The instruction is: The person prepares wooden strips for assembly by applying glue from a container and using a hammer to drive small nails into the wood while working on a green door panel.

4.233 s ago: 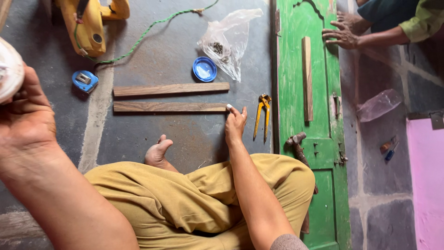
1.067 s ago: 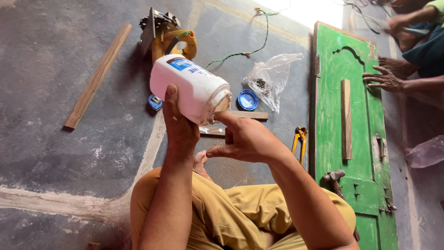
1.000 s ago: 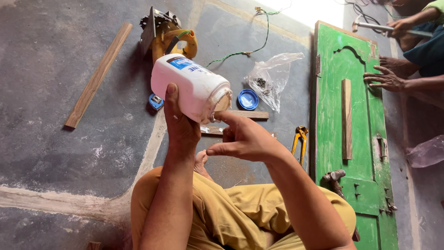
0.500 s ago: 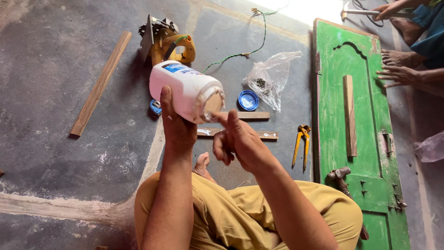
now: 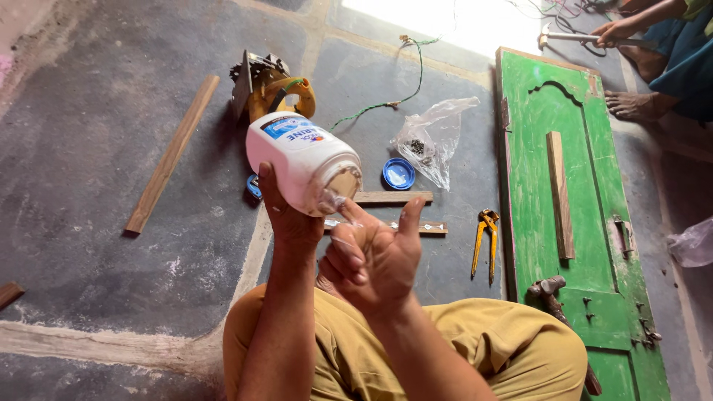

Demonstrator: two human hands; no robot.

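While the left hand [image 5: 286, 215] grips the white plastic glue jar [image 5: 301, 161] tilted mouth-down at the frame's centre, the right hand [image 5: 375, 260] sits loosely cupped just below its opening, fingers smeared. Beyond lie two wooden strips [image 5: 390, 212], yellow-handled pincers [image 5: 484, 241] and a green wooden door [image 5: 572, 215].

Pincers [image 5: 484, 241] lie between wood strips [image 5: 394, 198] and door [image 5: 575, 223].
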